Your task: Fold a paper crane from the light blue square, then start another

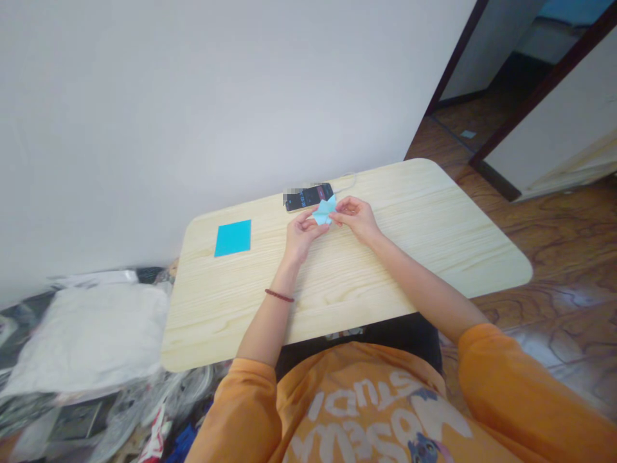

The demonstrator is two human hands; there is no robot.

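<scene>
The person's 2 hands are up over a light wood table (216,308), and they hold a small piece of folded light blue paper (324,211) between them. The paper has pointy corners and is in the air, just in front of a black phone (308,197). The left hand (303,235) is partly closed, and its fingers (311,218) pinch one side of the paper. The right hand (353,217) is partly closed too, and its fingers (340,206) pinch the other side. The phone lies flat on the table, its screen is lit, and 1 end of it is blurred. A thin white cord (349,183) curves away from it. To the left, a flat square of brighter blue paper (232,238) lies on the table, well apart from the hands. A dark red bead bracelet (279,296) sits on the left wrist. The person wears an orange sweatshirt (357,399). A white wall (193,128) stands behind the table, and a pile of white bags (87,337) sits on the floor to the left.
</scene>
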